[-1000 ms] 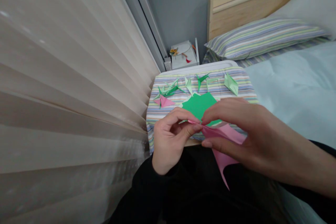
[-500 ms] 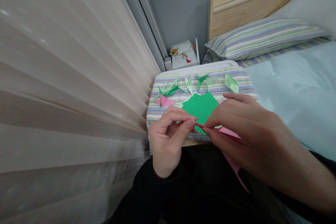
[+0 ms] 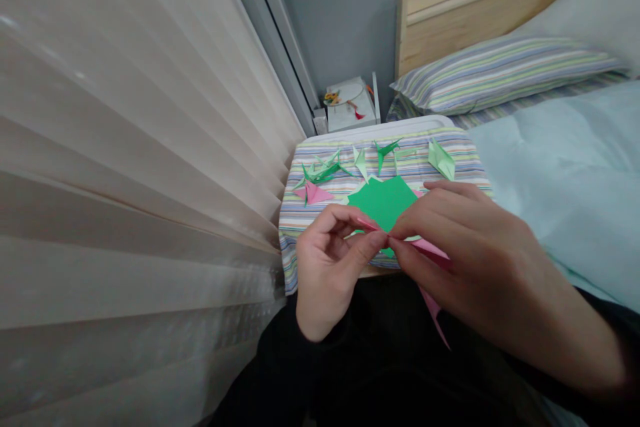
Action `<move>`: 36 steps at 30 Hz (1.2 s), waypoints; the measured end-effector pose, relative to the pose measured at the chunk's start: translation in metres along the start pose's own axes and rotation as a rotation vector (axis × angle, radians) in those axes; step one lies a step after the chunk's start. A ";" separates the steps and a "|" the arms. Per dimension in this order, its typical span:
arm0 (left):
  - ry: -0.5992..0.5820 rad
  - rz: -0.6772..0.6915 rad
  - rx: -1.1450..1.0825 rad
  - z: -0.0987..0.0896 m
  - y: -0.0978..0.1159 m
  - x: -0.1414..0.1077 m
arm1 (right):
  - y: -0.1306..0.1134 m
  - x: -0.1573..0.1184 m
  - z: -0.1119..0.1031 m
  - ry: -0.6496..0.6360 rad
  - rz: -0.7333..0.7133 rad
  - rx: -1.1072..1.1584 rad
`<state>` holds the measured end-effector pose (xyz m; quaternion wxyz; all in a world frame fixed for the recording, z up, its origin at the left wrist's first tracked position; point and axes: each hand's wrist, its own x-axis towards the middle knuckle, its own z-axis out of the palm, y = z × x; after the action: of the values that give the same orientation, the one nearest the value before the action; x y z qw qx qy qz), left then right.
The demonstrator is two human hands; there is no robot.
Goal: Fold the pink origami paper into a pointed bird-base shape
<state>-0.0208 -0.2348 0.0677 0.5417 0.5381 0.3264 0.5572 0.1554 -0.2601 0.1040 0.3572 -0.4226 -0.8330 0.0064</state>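
A folded pink paper (image 3: pixel 431 251) is held between both hands above the near edge of a small table. My left hand (image 3: pixel 336 265) pinches its narrow tip with thumb and fingers. Right beside that pinch, my right hand (image 3: pixel 465 267) closes its thumb and index finger on the same paper, whose wider part hangs below the palm. Behind the fingertips lie green sheets (image 3: pixel 383 200) on the striped cloth (image 3: pixel 295 217). A pink folded figure (image 3: pixel 314 193) rests to their left, and several green folded figures (image 3: pixel 385 155) lie farther back.
Pleated curtain (image 3: pixel 150 180) fills the left side. A bed with a pale blue cover (image 3: pixel 560 160) and a striped pillow (image 3: pixel 510 73) is at the right. Beyond the table, a small white stand (image 3: pixel 345 117) holds a round item and tassels.
My left hand has moved right along the pink paper, so its fingertips now meet those of my right hand. The hanging pink part has shifted slightly up and left.
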 end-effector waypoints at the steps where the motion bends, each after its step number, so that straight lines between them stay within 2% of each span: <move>1: -0.001 -0.001 0.005 0.000 0.000 0.000 | 0.000 0.000 0.000 -0.003 -0.009 -0.010; 7: 0.007 0.023 0.085 -0.001 0.002 0.001 | 0.001 0.000 0.004 -0.009 -0.015 0.008; 10: 0.003 0.040 0.122 0.000 0.006 0.001 | 0.002 0.000 0.005 -0.009 0.069 0.118; 15: -0.030 0.056 0.184 0.002 0.012 0.000 | 0.002 0.002 0.000 -0.093 0.279 0.392; 22: -0.008 0.098 0.180 0.003 0.007 -0.002 | 0.002 0.006 -0.004 -0.099 0.365 0.579; 28: -0.063 -0.064 0.055 0.009 0.005 0.000 | 0.006 0.006 0.002 0.046 0.423 0.744; 32: -0.002 -0.103 0.143 0.010 0.008 0.001 | 0.011 0.005 0.007 0.041 0.482 0.736; 36: -0.013 -0.113 0.187 0.009 0.011 0.001 | 0.014 0.004 0.007 0.041 0.504 0.726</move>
<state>-0.0150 -0.2382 0.0798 0.5219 0.5705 0.4031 0.4895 0.1593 -0.2462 0.0972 0.4863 -0.4596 -0.6404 0.3771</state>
